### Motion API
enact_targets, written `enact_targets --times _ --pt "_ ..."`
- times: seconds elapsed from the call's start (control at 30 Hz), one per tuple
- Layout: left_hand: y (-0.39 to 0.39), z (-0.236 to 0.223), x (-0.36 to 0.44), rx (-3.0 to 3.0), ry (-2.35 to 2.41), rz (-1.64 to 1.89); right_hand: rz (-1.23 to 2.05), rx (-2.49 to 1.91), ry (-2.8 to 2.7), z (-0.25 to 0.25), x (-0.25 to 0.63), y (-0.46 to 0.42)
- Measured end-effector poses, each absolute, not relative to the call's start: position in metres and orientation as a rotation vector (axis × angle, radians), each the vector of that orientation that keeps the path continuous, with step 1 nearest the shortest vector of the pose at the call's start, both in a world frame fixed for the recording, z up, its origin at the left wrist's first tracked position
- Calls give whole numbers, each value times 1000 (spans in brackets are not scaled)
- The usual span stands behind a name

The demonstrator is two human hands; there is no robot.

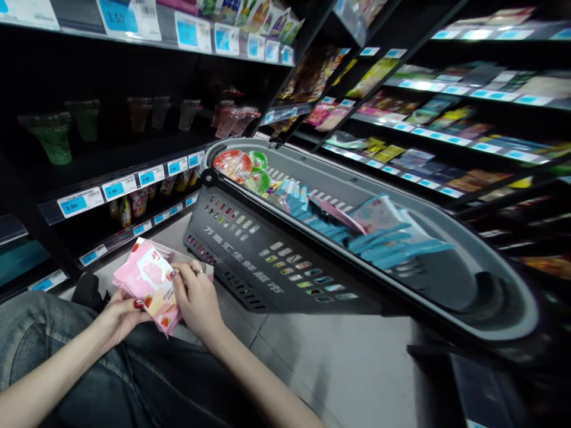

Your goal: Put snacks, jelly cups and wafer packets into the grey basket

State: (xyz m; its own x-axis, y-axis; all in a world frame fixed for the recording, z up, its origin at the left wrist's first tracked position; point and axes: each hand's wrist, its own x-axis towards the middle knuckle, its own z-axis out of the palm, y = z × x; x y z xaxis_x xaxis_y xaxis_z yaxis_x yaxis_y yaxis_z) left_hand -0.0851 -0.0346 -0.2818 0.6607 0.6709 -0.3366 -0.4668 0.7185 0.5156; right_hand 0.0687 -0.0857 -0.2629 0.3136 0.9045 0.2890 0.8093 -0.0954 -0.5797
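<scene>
A pink and white snack packet (149, 273) with strawberry pictures is held low, above my knees. My left hand (118, 318) grips its lower left edge, thumb on the front. My right hand (196, 297), with a ring on one finger, is closed on the packet's right side; part of its fingers are hidden behind the packet. Just beyond my hands stands a grey shopping basket (236, 238) with white lettering. Inside it are red and green round-lidded packs (232, 163), blue packets (383, 244) and a pink item (336, 213).
At left, a black shelf holds several plastic cups (53, 134) above price tags (80, 202). Small bagged goods (139, 202) sit on the level below. More shelves of packets (401, 154) stand at right, blurred. Pale floor tiles (321, 351) lie under the basket.
</scene>
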Motion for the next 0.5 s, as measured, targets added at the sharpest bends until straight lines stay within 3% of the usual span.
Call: enact_targets --times 0.27,0.37,0.5 --pt "-37 -281 -81 457 722 699 -100 -2172 -1697 -255 62 -88" --pt "-37 -282 -81 438 698 722 53 -2115 -1593 -254 71 -87" --pt "-37 -282 -82 411 662 773 565 -1778 -1424 -257 84 -84"
